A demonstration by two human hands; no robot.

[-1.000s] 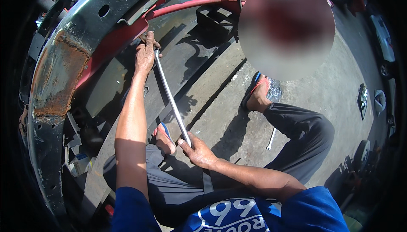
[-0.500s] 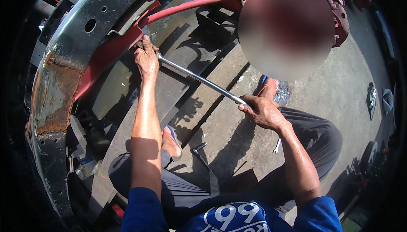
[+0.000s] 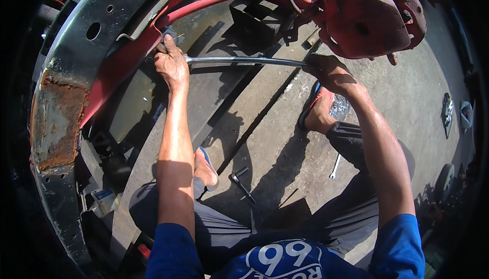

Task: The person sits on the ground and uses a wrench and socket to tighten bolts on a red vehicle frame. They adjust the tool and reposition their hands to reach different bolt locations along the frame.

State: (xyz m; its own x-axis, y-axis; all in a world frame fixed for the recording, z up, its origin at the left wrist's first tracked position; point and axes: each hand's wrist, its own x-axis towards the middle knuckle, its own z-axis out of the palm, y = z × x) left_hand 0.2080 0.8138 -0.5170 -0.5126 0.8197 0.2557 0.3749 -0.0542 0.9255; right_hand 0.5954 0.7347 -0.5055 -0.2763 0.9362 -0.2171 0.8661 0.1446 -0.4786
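Observation:
A long chrome wrench (image 3: 244, 61) lies almost level between my two hands, its bar reaching from the red beam side toward the right. My left hand (image 3: 172, 67) is closed round its head end, thumb pointing up, right beside the red beam (image 3: 119, 70); the fingers and whatever the head sits on are mostly hidden. My right hand (image 3: 333, 75) grips the other end of the bar, partly in shadow under a large red metal part (image 3: 364, 19).
A black curved frame rail (image 3: 76, 39) with holes and a rusty patch (image 3: 61, 121) rises at the left. On the concrete lie a ratchet (image 3: 242, 184) between my feet and a combination wrench (image 3: 334, 167) by my right leg. Dark metal tools (image 3: 446, 116) lie far right.
My right hand has pushed away from me and to the right, swinging the wrench from a slant to nearly level. My left hand stays at the head end.

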